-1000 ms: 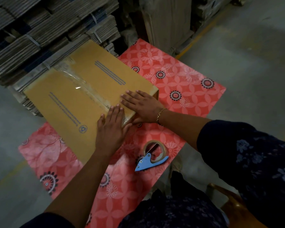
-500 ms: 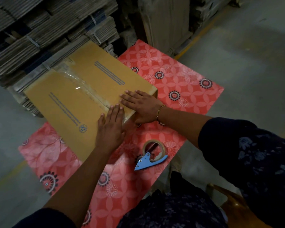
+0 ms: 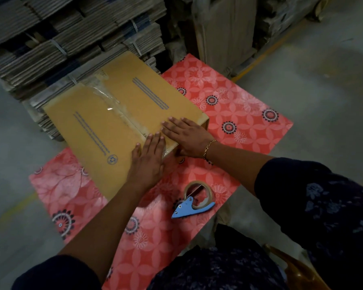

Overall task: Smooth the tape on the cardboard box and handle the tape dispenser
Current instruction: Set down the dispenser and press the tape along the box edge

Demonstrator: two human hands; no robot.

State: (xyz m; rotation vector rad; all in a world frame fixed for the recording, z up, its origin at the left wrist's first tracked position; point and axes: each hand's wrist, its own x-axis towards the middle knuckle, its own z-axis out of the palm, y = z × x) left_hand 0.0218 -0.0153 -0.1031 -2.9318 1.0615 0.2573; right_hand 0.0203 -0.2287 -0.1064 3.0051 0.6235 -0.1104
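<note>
A brown cardboard box (image 3: 105, 130) lies on a red flowered table cover (image 3: 235, 105). A strip of clear tape (image 3: 115, 109) runs along the box's middle seam toward its near end. My left hand (image 3: 148, 162) lies flat on the box's near end, fingers together, over the tape. My right hand (image 3: 187, 135) presses flat on the box's near right corner, thumb down the side. A blue tape dispenser (image 3: 194, 200) with a roll of tape lies on the cover, near me, untouched by either hand.
Bundled stacks of flattened cardboard (image 3: 57, 38) stand behind the box. Upright cardboard sheets (image 3: 224, 30) lean at the back. Grey concrete floor (image 3: 314, 76) with a yellow line lies to the right. A wooden chair edge (image 3: 291, 266) shows at lower right.
Both hands stay flat on the box's near end; they have shifted only slightly. The dispenser has not moved.
</note>
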